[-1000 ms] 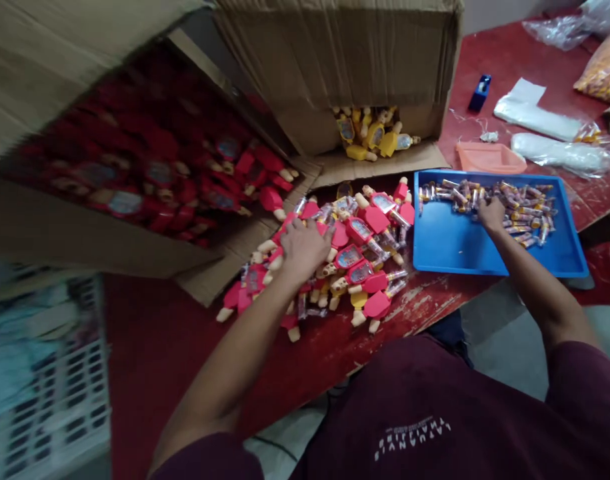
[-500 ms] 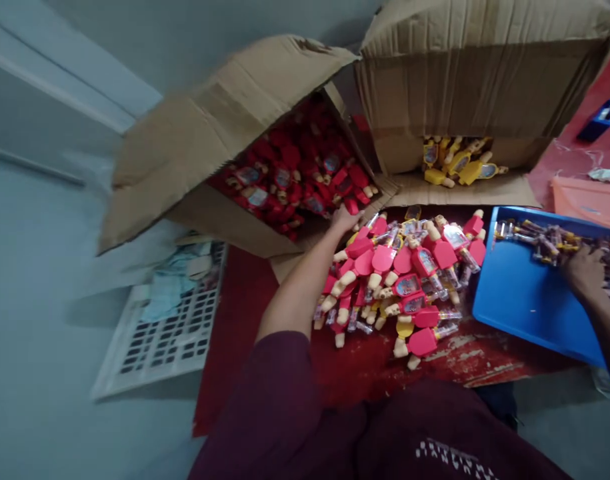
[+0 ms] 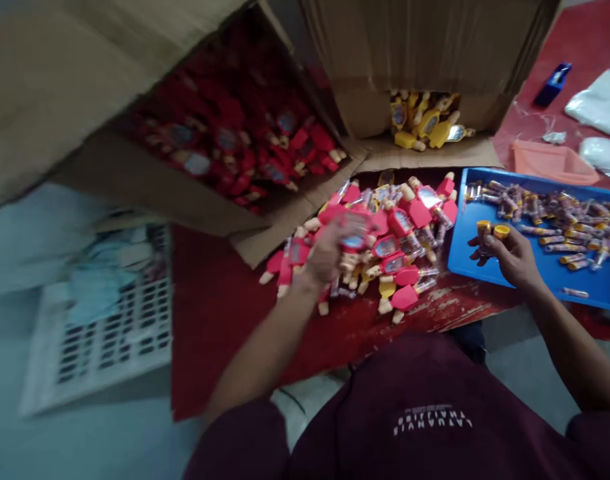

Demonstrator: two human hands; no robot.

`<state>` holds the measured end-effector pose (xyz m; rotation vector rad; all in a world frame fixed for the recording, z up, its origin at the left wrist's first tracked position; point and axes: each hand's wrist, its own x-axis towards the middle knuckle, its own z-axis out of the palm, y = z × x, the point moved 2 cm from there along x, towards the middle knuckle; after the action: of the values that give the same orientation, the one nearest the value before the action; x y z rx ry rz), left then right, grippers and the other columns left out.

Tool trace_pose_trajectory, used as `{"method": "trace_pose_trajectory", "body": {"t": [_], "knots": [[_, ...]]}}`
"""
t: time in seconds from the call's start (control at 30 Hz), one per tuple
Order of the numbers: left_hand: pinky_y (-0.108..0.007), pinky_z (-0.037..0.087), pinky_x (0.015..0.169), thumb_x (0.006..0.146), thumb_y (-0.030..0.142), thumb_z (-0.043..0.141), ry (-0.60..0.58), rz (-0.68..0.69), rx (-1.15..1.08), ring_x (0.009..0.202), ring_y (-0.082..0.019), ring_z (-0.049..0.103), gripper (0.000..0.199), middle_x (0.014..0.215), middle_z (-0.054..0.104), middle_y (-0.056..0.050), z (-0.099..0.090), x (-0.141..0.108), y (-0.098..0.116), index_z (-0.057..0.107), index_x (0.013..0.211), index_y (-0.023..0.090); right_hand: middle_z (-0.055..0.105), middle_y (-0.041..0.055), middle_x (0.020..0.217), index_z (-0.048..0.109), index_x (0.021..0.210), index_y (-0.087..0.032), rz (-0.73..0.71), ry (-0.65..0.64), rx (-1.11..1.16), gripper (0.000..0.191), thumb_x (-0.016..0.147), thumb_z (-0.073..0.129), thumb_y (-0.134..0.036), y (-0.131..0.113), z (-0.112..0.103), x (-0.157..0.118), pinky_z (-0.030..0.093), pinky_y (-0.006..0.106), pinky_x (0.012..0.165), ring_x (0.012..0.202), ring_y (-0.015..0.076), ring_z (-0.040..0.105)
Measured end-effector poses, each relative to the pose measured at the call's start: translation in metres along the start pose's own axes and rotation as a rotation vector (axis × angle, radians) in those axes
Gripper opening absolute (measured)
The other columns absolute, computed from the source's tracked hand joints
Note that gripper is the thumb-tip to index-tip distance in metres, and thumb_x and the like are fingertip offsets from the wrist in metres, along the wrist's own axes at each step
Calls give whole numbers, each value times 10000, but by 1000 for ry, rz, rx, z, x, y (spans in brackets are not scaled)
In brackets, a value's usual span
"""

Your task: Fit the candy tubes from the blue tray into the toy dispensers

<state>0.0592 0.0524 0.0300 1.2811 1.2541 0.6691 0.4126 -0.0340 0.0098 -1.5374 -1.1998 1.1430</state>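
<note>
Our right grip (image 3: 511,259) is clenched on yellow-capped candy tubes (image 3: 486,239) above a blue tray (image 3: 462,263) holding more tubes on the red bench (image 3: 345,340). Our left grip (image 3: 326,259), blurred, sits on a pile of red toys (image 3: 409,230); we cannot tell if it is clenched.

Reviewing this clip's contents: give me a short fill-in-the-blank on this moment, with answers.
The right hand holds small tubes with ____ caps.
The tray beneath that hand is ____.
The pile of figures under the left hand rests on a ____ table.

Missing words: yellow, blue, red.
</note>
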Motion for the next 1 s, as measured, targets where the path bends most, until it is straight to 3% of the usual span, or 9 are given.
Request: {"method": "trace_pose_trajectory", "body": {"t": [0.1, 0.2, 0.3, 0.5, 0.7, 0.87, 1.0], "knots": [[-342, 568, 710, 874, 565, 601, -209, 126, -25, 851, -202, 674, 507, 1089, 707, -111, 65, -35, -13, 562, 1190, 170, 713, 66, 1037, 646, 1162, -259, -166, -186, -216, 330, 899, 676, -457, -29, 29, -27, 579, 370, 701, 836, 218, 692], [-382, 549, 870, 872, 479, 655, -298, 310, 154, 980, -217, 660, 486, 1132, 690, -103, 92, -59, -22, 566, 1232, 165, 709, 58, 1060, 703, 1151, -298, -372, -307, -382, 283, 891, 703, -411, -45, 39, -46, 552, 404, 782, 909, 241, 676], [-382, 533, 885, 884, 462, 662, -312, 399, 341, 938, -209, 660, 478, 1064, 696, -78, 95, -80, -28, 582, 1253, 169, 703, 77, 1071, 732, 1145, -301, -491, -384, -460, 258, 917, 671, -403, -52, 39, -61, 542, 397, 777, 923, 243, 680], [-340, 531, 795, 890, 537, 643, -339, 406, 461, 848, -208, 657, 474, 923, 697, -68, 100, -106, -38, 632, 1150, 141, 711, 84, 1132, 712, 1214, -307, -556, -510, -540, 283, 958, 606, -365, -42, 39, -84, 564, 397, 818, 980, 244, 688], [-344, 519, 834, 954, 497, 563, -400, 473, 686, 950, -238, 662, 449, 1038, 694, -118, 109, -128, -41, 603, 1205, 126, 695, 118, 1149, 674, 1251, -247, -713, -607, -573, 303, 985, 531, -277, -26, 41, -108, 556, 396, 798, 1000, 249, 671], [-328, 518, 793, 990, 421, 510, -427, 473, 919, 990, -238, 662, 434, 1086, 697, -108, 115, -143, -39, 522, 1329, 151, 699, 122, 1082, 662, 1226, -204, -713, -658, -586, 283, 984, 529, -267, -19, 43, -116, 541, 369, 770, 958, 233, 669], [-326, 511, 708, 967, 343, 533, -463, 543, 1130, 1001, -253, 664, 401, 1167, 677, -108, 116, -149, -30, 525, 1317, 147, 694, 119, 1013, 658, 1203, -162, -676, -727, -491, 267, 985, 532, -249, -25, 46, -114, 516, 319, 745, 899, 196, 660]]}}
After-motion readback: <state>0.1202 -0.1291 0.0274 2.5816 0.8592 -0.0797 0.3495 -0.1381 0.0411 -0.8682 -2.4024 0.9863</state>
